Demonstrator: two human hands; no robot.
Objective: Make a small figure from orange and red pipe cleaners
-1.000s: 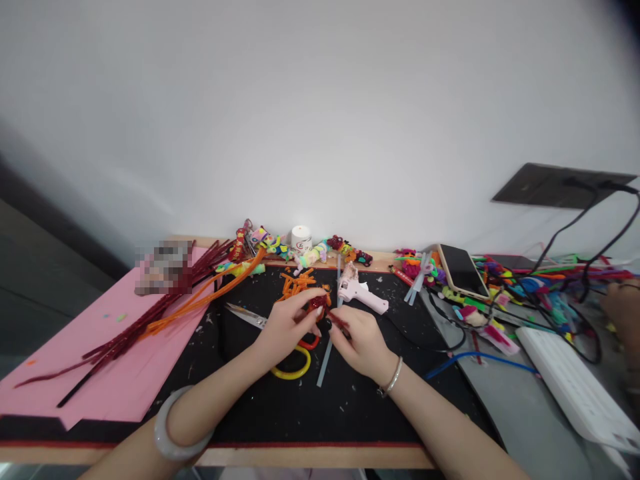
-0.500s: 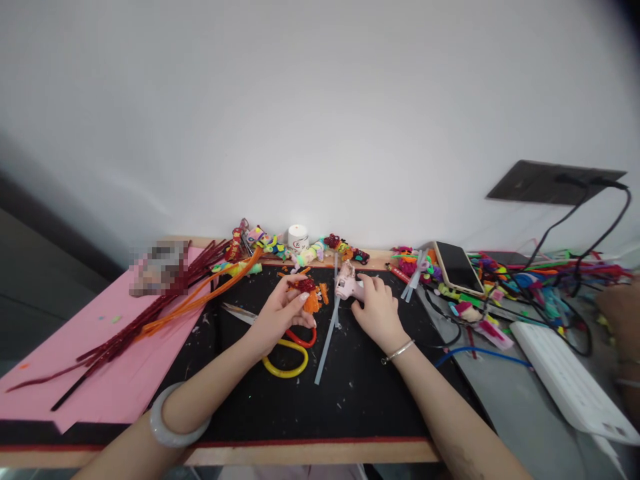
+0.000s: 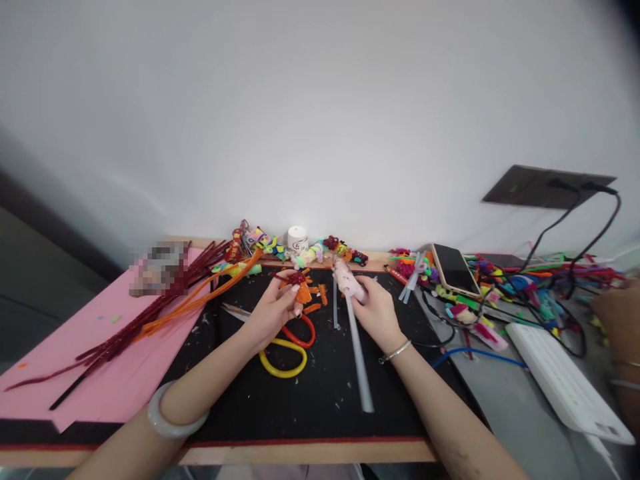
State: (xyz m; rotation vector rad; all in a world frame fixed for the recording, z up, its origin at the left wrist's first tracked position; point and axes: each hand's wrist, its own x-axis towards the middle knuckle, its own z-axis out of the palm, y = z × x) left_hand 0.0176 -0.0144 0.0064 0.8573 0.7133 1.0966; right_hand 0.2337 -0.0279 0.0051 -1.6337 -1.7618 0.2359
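Observation:
My left hand (image 3: 273,308) pinches a small red and orange pipe-cleaner figure (image 3: 299,285) above the black mat (image 3: 320,393). My right hand (image 3: 379,312) grips a pale pink glue gun (image 3: 347,281), lifted off the mat with a long clear glue stick (image 3: 359,353) trailing back toward me. The gun's nose points at the figure, a short gap between them. Scissors with red and yellow handles (image 3: 285,343) lie just under my left hand. Short orange pipe-cleaner pieces (image 3: 317,297) are scattered between my hands.
A pink sheet (image 3: 100,353) holds long dark red and orange pipe cleaners (image 3: 150,313). Small finished figures and a white cup (image 3: 298,238) line the wall. A phone (image 3: 453,268), tangled cables, craft clutter and a white keyboard (image 3: 565,383) lie right. Another person's hand (image 3: 613,307) works at far right.
My right hand left the figure, reached to the glue gun and picked it up, swinging its glue stick toward me. My left hand lifted the figure slightly away from me.

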